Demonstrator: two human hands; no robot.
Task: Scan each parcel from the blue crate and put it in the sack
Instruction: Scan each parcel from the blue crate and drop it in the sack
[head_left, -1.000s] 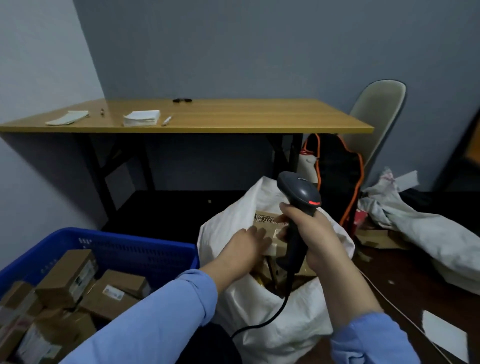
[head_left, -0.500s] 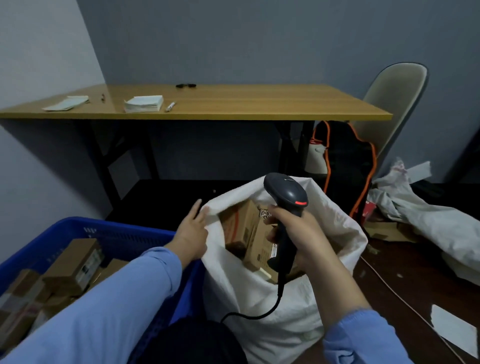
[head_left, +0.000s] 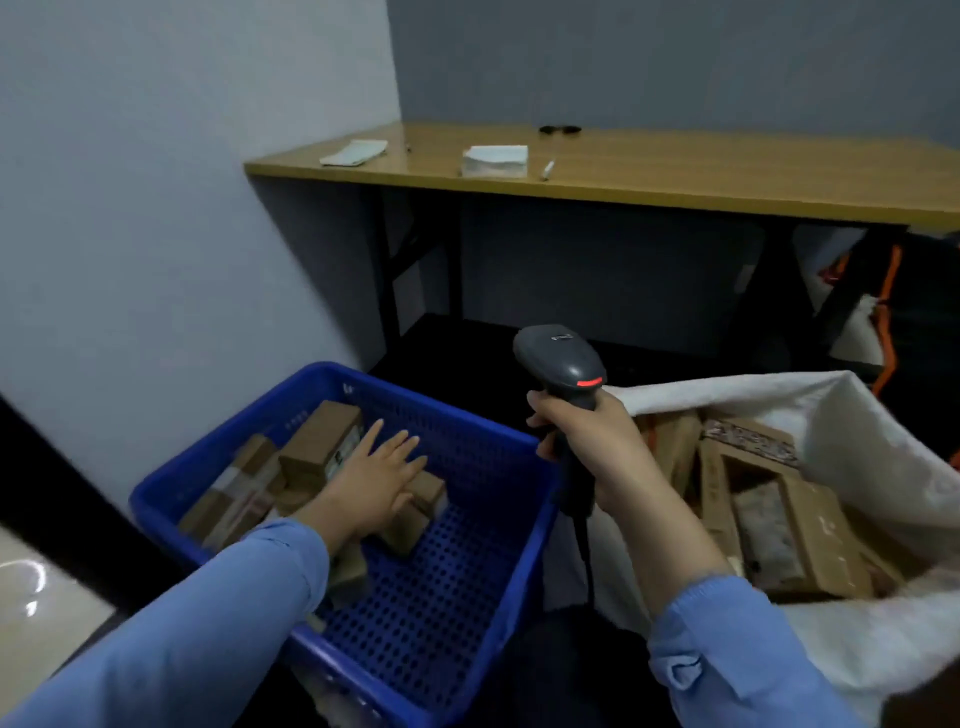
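Note:
The blue crate (head_left: 483, 525) sits low at the left and holds several brown cardboard parcels (head_left: 319, 441). My left hand (head_left: 382, 478) is inside it, fingers straight and spread, over a small parcel (head_left: 415, 512); it holds nothing. At the centre my right hand (head_left: 592, 447) grips the handle of a dark grey barcode scanner (head_left: 563, 364), head up, red strip showing. The white sack (head_left: 857, 447) stands open at the right with several cardboard boxes (head_left: 779, 519) inside.
A wooden table (head_left: 675, 182) stands behind, carrying paper stacks (head_left: 496, 160), a pen and a small dark object. A black and orange bag (head_left: 893, 291) sits under its right end. The scanner's cable hangs between crate and sack. A grey wall runs along the left.
My left hand has left the sack's rim and reached down into the blue crate. My view has swung left. The right hand still holds the scanner.

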